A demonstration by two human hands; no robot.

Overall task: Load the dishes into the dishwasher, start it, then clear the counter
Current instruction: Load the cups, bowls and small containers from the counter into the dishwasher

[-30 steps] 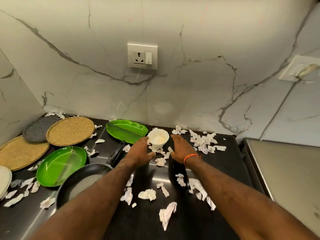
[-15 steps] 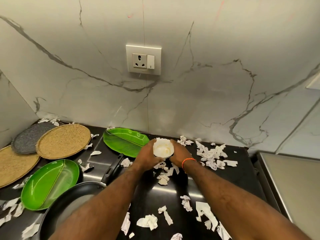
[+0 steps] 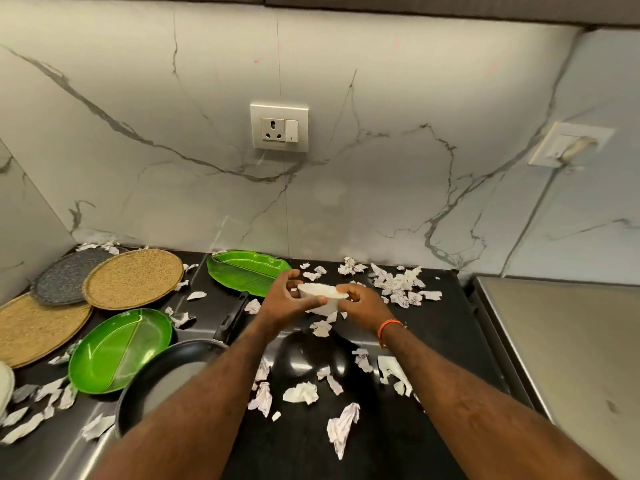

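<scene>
Head view puts nearest to us the dark polished stone counter (image 3: pixel 433 341), littered with crumpled scraps of white paper (image 3: pixel 301 393), and at lower left the black non-stick frying pan (image 3: pixel 166 379) with its handle pointing away from us. Beside the pan we see an oval green divided plastic plate (image 3: pixel 117 348), and further left two round woven tan mats (image 3: pixel 133 278) overlapping a speckled grey round plate (image 3: pixel 65 277). Above the middle of the counter we hold the small white bowl (image 3: pixel 320 296) lifted clear of the stone, tilted, with paper scraps lying beneath it. Our left hand (image 3: pixel 291 303) grips its near-left side, the thumb laid across the wall under the rim and the fingers curled round behind; our right hand (image 3: pixel 363 303) pinches the right end of the rim between thumb and fingers. So the bowl sits between the two hands, touching both. Behind it a green leaf-shaped plastic plate (image 3: pixel 249 271) lies against the marble-veined white wall (image 3: pixel 381 202), where a cream socket plate (image 3: pixel 278 128) is mounted. We judge the task barely begun: plates, pan and mats are all on the counter, no dishwasher is in view, and every scrap is yet to be cleared.
</scene>
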